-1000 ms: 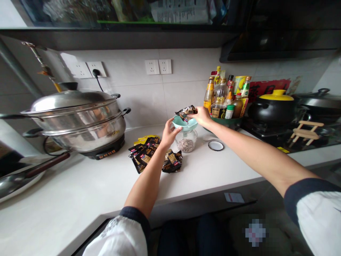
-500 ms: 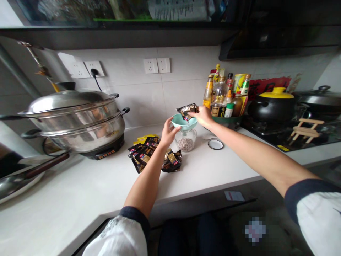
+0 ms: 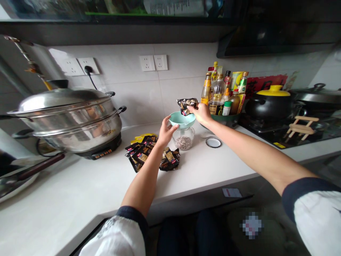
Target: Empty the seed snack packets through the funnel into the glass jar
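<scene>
Packet pile (image 3: 141,153) sits on bench (image 3: 197,174) beside jar (image 3: 183,140), within reach, left hand (image 3: 166,132) grips funnel (image 3: 182,121), likely to steady it atop jar, while right hand (image 3: 201,113) pinches a sachet (image 3: 184,105) just above funnel, presumably so spillage drops inside.

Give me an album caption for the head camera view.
Left hand gripping a mint funnel atop a glass jar, right hand holding a crumpled black packet above the funnel.
</scene>
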The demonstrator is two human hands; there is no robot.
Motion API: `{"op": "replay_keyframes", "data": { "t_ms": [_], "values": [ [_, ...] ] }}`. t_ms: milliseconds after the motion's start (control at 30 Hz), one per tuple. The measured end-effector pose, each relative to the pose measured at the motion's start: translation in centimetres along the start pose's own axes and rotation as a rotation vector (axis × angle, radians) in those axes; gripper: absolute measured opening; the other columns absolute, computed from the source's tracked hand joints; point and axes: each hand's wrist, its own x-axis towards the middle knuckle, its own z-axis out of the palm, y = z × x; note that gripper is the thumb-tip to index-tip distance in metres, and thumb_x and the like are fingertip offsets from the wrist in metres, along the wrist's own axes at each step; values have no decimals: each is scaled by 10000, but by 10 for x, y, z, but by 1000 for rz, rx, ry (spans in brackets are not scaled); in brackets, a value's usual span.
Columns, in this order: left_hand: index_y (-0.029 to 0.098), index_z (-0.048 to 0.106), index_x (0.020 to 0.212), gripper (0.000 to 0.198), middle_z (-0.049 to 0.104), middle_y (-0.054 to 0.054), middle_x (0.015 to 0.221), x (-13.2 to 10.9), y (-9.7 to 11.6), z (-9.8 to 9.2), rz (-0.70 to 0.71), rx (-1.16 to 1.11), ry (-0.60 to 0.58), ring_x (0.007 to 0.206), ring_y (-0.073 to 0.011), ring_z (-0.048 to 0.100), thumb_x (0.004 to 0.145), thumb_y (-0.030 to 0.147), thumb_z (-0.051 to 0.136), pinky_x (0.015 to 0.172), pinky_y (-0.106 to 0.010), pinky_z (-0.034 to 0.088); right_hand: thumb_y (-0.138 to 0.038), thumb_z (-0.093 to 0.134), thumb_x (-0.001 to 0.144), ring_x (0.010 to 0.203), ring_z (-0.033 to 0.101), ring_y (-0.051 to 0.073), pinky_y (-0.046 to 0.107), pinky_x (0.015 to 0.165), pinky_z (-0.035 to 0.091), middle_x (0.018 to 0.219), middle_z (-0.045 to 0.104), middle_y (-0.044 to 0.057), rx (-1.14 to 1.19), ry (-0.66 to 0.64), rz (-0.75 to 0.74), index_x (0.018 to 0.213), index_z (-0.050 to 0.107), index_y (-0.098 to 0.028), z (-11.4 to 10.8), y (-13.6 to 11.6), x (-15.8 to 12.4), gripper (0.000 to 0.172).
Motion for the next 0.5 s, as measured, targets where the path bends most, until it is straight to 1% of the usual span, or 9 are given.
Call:
{"op": "replay_keyframes", "data": {
  "t_ms": [100,200,300,400,500],
  "values": [
    [225,400,1311,729,392,-161,1449,-1,0,1,2,-23,-11,1188,-283,548,701,457,725,1011,-446,449,-422,646,782,802,678,229,275,681,475,850,736,107,-28,-15,3,872,729,-131,1,-1,-1,315],
    [231,403,1307,729,387,-156,1452,-1,0,1,1,-45,-12,1186,-278,549,695,454,731,1014,-456,447,-439,604,812,801,679,227,272,672,470,855,736,110,-20,36,-3,875,731,-134,3,-2,-1,337],
    [220,415,1295,728,408,-157,1432,-1,0,2,1,-54,-1,1196,-277,540,686,450,740,1029,-463,433,-455,620,794,785,678,231,273,662,469,831,736,115,-20,23,9,862,736,-129,3,-2,-1,353],
    [218,424,1287,728,405,-157,1431,0,-1,2,-7,-57,11,1210,-280,527,677,450,747,1034,-463,427,-472,600,805,783,675,229,275,660,469,846,736,120,-15,71,24,891,735,-127,2,-1,0,381],
    [225,426,1291,730,392,-150,1441,0,-1,2,-7,-49,9,1240,-285,500,676,455,745,1039,-457,425,-463,616,792,786,671,225,273,670,471,844,737,116,-15,54,9,883,736,-131,2,-1,0,365]
  ]
}}
